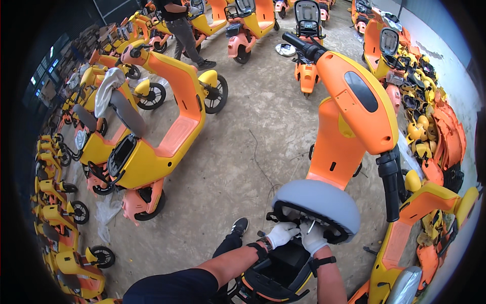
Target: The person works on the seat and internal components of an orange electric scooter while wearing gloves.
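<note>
While the grey seat (321, 200) of an orange-and-yellow scooter (334, 144) stands tilted up, its dark underside facing the wearer, both white-gloved hands are set close together at its lower edge. The left hand (282, 234), fingers bent inward, lies beneath the left part of the seat; the right hand (313, 239) reaches under the middle, at a short pale rod (312, 226) — perhaps a tool, perhaps a fitting. Whether either hand grips anything cannot be told. Just below the hands opens the black storage compartment (283, 263). Ahead, the handlebar housing (336, 73) carries a dark oval display (361, 91). A second scooter (177, 134) stands to the left; orange body panels (448, 133) lie heaped at the right — and, at upper left, a person (185, 35) stands among further scooters (248, 25).
</note>
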The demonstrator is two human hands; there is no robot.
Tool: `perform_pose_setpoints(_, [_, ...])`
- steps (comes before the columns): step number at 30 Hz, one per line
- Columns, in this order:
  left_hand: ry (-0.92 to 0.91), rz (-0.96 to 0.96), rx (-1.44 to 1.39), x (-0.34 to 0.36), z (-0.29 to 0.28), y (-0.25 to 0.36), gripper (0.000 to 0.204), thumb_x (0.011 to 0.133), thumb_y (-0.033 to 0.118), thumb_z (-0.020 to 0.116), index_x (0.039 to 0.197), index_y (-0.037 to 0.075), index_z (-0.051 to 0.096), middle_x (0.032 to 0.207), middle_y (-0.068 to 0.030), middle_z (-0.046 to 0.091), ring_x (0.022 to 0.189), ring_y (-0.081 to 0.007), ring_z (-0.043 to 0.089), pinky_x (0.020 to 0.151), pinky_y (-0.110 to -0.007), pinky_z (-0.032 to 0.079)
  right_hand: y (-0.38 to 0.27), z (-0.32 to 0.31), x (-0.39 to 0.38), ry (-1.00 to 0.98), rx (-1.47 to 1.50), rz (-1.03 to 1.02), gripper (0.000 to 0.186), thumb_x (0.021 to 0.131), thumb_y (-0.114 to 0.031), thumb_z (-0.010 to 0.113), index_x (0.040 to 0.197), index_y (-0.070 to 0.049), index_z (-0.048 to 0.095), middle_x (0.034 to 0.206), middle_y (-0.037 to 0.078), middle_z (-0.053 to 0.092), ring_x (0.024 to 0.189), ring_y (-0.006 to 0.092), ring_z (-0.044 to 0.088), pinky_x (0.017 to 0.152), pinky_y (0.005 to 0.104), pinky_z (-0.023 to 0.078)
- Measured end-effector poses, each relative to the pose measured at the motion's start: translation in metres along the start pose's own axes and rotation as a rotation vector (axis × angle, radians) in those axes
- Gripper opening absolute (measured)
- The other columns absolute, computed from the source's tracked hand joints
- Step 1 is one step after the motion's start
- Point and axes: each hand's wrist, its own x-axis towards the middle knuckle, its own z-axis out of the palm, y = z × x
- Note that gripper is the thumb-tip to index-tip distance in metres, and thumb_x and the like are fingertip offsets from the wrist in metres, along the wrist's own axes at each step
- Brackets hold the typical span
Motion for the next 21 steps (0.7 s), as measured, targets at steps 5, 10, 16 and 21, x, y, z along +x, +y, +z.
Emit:
perform_pose_setpoints(5, [-0.025, -0.072, -0.053, 0.0, -0.004, 0.008, 0.027, 0.087, 0.025, 0.061, 0.094, 0.0, 0.064, 0.074, -0.0074, 0.063, 0.064, -0.0147, 0.059, 0.061, -0.029, 0.048, -0.006, -0.007, -0.001, 0.023, -0.089, 0.049, 0.024, 0.087, -0.022, 0.046, 0.097, -0.006, 0.062, 0.104, 0.02, 0.062, 0.101, 0.0366, 0.059, 0.084, 0.05, 0.045])
perform_pose_setpoints(10, [-0.093, -0.107, -0.115, 0.008, -0.012, -0.004, 0.022, 0.088, 0.025, 0.059, 0.09, 0.003, 0.064, 0.071, -0.0036, 0.062, 0.061, -0.0125, 0.057, 0.056, -0.027, 0.046, -0.02, -0.054, -0.037, -0.027, 0.312, 0.122, 0.025, 0.086, -0.026, 0.05, 0.091, -0.004, 0.063, 0.091, 0.021, 0.065, 0.089, 0.0373, 0.062, 0.078, 0.0477, 0.047])
perform_pose_setpoints(16, [-0.082, -0.041, -0.114, 0.003, -0.017, 0.013, 0.019, 0.085, 0.019, 0.065, 0.074, 0.004, 0.063, 0.065, -0.0008, 0.061, 0.058, -0.009, 0.056, 0.053, -0.024, 0.044, -0.052, -0.013, -0.077, 0.162, 0.6, 0.232, 0.024, 0.084, -0.027, 0.055, 0.081, -0.004, 0.063, 0.08, 0.017, 0.064, 0.079, 0.0359, 0.061, 0.072, 0.0433, 0.048])
perform_pose_setpoints(21, [-0.037, -0.051, -0.2, 0.004, -0.013, -0.005, 0.015, 0.08, 0.013, 0.069, 0.07, 0.005, 0.061, 0.065, -0.0016, 0.061, 0.058, -0.0112, 0.056, 0.055, -0.025, 0.045, -0.027, 0.024, -0.059, 0.165, 0.418, 0.288, 0.024, 0.086, -0.026, 0.051, 0.081, -0.005, 0.058, 0.078, 0.018, 0.062, 0.074, 0.0383, 0.06, 0.067, 0.0483, 0.046])
